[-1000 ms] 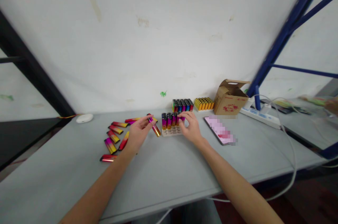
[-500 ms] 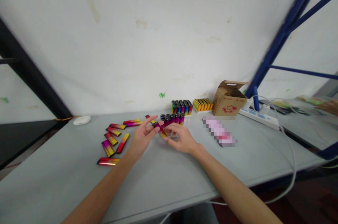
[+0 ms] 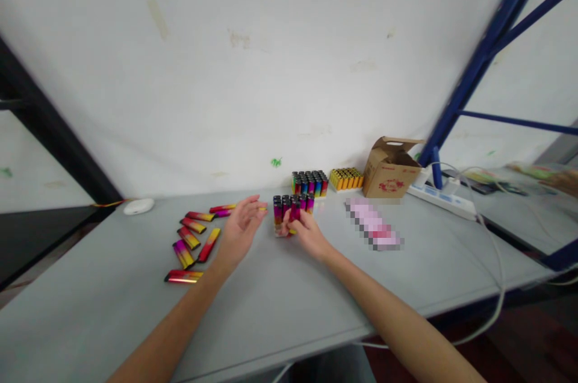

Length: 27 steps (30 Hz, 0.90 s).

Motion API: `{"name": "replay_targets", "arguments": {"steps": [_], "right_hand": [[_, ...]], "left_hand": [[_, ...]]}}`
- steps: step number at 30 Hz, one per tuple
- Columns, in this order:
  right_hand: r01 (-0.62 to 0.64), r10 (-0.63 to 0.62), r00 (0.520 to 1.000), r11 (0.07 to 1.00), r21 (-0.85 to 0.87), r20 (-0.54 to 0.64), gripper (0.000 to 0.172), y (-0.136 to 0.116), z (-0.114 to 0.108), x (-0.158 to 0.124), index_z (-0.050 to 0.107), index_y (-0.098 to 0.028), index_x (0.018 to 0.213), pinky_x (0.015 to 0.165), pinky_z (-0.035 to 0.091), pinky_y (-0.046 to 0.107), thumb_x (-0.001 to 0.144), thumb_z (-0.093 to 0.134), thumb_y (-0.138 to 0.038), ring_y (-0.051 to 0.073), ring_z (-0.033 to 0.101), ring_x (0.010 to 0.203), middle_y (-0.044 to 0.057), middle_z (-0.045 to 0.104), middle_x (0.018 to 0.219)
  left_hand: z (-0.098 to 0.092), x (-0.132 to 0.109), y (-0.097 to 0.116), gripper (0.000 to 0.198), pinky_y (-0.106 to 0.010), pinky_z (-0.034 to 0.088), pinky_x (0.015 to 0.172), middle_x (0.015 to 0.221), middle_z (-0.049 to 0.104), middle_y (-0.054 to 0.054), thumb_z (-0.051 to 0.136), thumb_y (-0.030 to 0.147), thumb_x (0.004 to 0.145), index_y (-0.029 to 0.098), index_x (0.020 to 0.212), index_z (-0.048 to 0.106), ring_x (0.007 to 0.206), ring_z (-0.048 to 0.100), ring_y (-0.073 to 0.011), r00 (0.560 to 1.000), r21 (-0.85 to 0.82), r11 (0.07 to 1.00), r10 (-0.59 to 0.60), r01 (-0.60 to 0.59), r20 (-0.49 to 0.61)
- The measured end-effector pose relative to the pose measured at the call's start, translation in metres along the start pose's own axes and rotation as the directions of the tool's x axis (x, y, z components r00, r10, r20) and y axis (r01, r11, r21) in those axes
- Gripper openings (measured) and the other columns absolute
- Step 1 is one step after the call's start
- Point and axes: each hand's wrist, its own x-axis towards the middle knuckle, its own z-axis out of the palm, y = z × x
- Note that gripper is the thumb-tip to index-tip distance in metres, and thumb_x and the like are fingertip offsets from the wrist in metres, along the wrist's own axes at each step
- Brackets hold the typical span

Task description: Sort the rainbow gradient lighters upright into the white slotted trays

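My right hand (image 3: 307, 232) pinches a purple and yellow lighter (image 3: 295, 211) with a black top. It holds this lighter upright at the front of a small group of standing purple lighters (image 3: 277, 209) in a clear tray. Whether the held one touches the tray floor is hidden by my fingers. My left hand (image 3: 241, 227) hovers to the left, fingers loosely bent and apart, with nothing seen in it. Just behind its fingertips shows the yellow end of a loose lighter (image 3: 262, 209). Several red, yellow and purple lighters lie scattered left of it, one of them a red one (image 3: 209, 244).
Behind stand a tray of multicoloured lighters (image 3: 310, 183) and a tray of yellow lighters (image 3: 347, 179), beside an open cardboard box (image 3: 386, 181). A pink blurred object (image 3: 374, 225) lies at right, near a white power strip (image 3: 445, 201). A white case (image 3: 138, 206) sits far left.
The lighter that both hands held has moved right and upright to the tray's front in my right hand. My left hand has let go of it and drawn slightly left.
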Motion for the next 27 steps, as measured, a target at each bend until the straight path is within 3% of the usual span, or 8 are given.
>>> {"name": "replay_targets", "arguments": {"steps": [3,6,8,10,14,27], "right_hand": [[-0.165,0.171,0.985,0.959,0.232,-0.002,0.006,-0.006,-0.004,0.003,0.05,-0.018,0.067,0.049,0.042,0.022,0.061,0.049,-0.019,0.013,0.055,0.059,-0.001,0.052,0.061],[-0.252,0.253,0.966,0.881,0.4,0.05,0.013,-0.014,-0.011,0.004,0.051,-0.018,0.072,0.037,0.025,0.017,0.059,0.053,-0.021,0.008,0.039,0.044,-0.005,0.046,0.057],[-0.306,0.276,0.952,0.814,0.493,0.135,0.017,-0.019,-0.016,0.004,0.051,-0.019,0.073,0.035,0.015,0.017,0.065,0.056,-0.032,0.006,0.027,0.04,-0.007,0.039,0.053],[-0.348,0.285,0.937,0.76,0.549,0.199,0.031,-0.022,-0.022,0.005,0.049,-0.019,0.069,0.036,0.012,0.017,0.073,0.053,-0.05,0.006,0.023,0.04,-0.008,0.032,0.05],[-0.381,0.302,0.925,0.731,0.567,0.232,0.047,-0.022,-0.03,0.007,0.036,-0.021,0.058,0.036,0.012,0.017,0.08,0.042,-0.062,0.006,0.018,0.039,-0.008,0.025,0.048],[-0.418,0.336,0.908,0.734,0.535,0.249,0.039,-0.019,-0.028,0.007,0.031,-0.022,0.053,0.035,0.01,0.018,0.076,0.039,-0.052,0.007,0.012,0.04,-0.009,0.021,0.045]], "left_hand": [[-0.004,0.0,0.004,0.05,-0.031,0.05,0.072,0.097,0.07,-0.009,0.065,0.054,0.078,0.015,0.108,0.06,0.081,0.066,-0.0183,0.999,0.01,1.0,-0.024,0.024,-0.022],[-0.006,0.001,0.003,0.048,-0.029,0.049,0.066,0.09,0.069,-0.008,0.062,0.056,0.079,0.014,0.101,0.064,0.071,0.064,-0.0163,0.999,-0.021,0.999,-0.031,0.031,-0.009],[-0.007,0.001,0.0,0.048,-0.029,0.048,0.063,0.084,0.07,-0.008,0.061,0.057,0.079,0.013,0.095,0.066,0.066,0.062,-0.016,0.999,-0.038,0.998,-0.043,0.043,0.006],[-0.007,0.002,-0.003,0.048,-0.029,0.047,0.06,0.078,0.069,-0.008,0.061,0.058,0.078,0.012,0.09,0.067,0.063,0.061,-0.0162,0.998,-0.045,0.997,-0.06,0.061,0.021],[-0.006,0.002,-0.004,0.046,-0.029,0.046,0.058,0.071,0.068,-0.007,0.063,0.057,0.076,0.012,0.083,0.067,0.06,0.06,-0.016,0.995,-0.044,0.995,-0.082,0.084,0.049],[-0.004,0.0,0.0,0.039,-0.028,0.044,0.056,0.059,0.063,-0.003,0.063,0.051,0.075,0.013,0.076,0.066,0.054,0.056,-0.0148,0.99,-0.086,0.989,-0.111,0.119,0.088]]}}
